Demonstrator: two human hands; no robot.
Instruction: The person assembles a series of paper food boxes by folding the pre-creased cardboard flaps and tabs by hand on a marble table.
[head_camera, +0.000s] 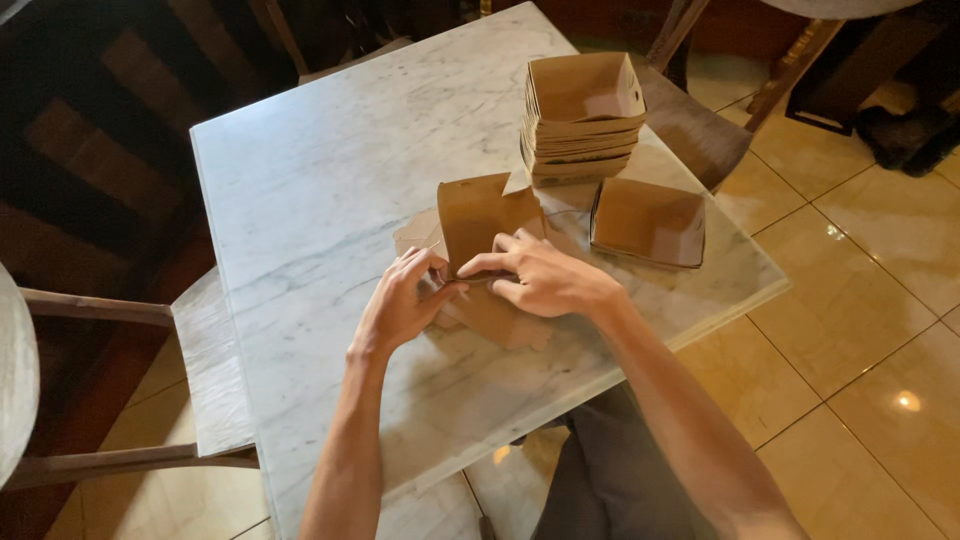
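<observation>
Left hand (402, 300) pinching half-folded cardboard tray (478, 225) | right hand (545, 278) pinching its flap | tray stack (580, 115) behind it, on counter (320, 180)

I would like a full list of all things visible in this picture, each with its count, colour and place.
marble table: one, white with grey veins, centre.
cardboard blank: one, brown, partly folded, one flap upright, between both hands.
stack of folded trays: one stack, brown, far side of table; count unclear.
single tray: one, brown, beside the stack, near the table's right edge.
wooden chairs: at least two, one far right, one left.
floor tiles: beige, glossy, right.
left hand: pinching the blank's edge.
right hand: pressing on the blank.
</observation>
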